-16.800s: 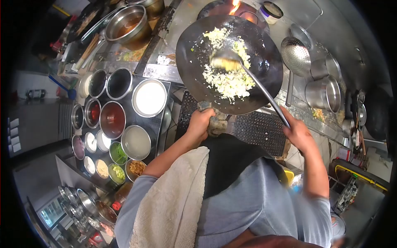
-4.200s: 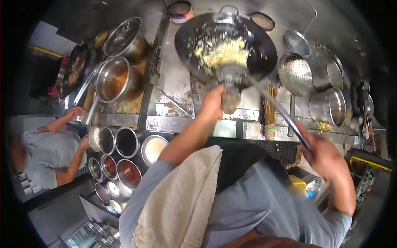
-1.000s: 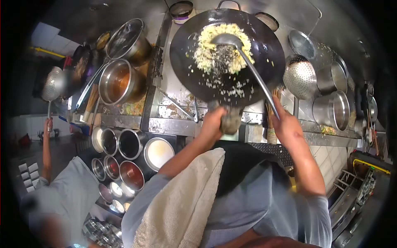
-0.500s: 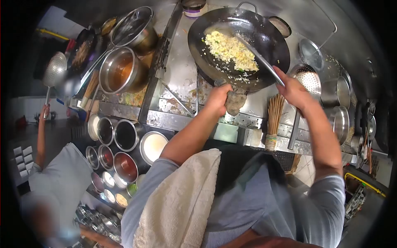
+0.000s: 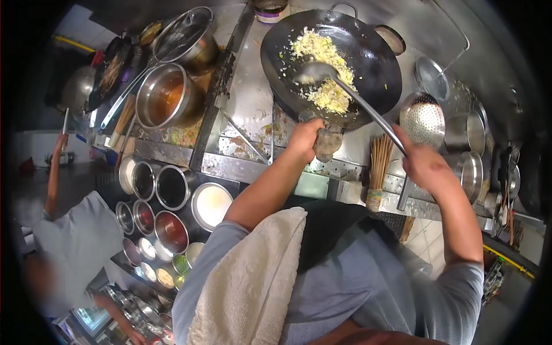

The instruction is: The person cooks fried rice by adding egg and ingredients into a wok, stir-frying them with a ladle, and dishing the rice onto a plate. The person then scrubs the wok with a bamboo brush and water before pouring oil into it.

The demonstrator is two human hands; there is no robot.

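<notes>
A large dark wok (image 5: 376, 69) stands on the metal stove, with fried rice (image 5: 319, 46) with yellow egg and green bits in it. My left hand (image 5: 305, 140) is closed on the wok's near edge, with a grey-brown rag (image 5: 329, 144) bunched at the grip; the edge under the fingers is hidden. My right hand (image 5: 428, 165) is wrapped round the long metal handle of a ladle (image 5: 368, 109). The ladle's bowl is over the left part of the rice, slightly blurred.
Right of the wok are a bamboo brush (image 5: 379, 167), a perforated skimmer (image 5: 422, 118) and metal pots (image 5: 464, 131). At left stand a pot of brown liquid (image 5: 167, 98) and several seasoning bowls (image 5: 172, 230). Another person (image 5: 86, 236) holds a skimmer (image 5: 79, 86) at far left.
The ladle has swung back toward me, its bowl now over the rice's left side. My right hand moved down and right. The rice has shifted and spread; my left hand stays put.
</notes>
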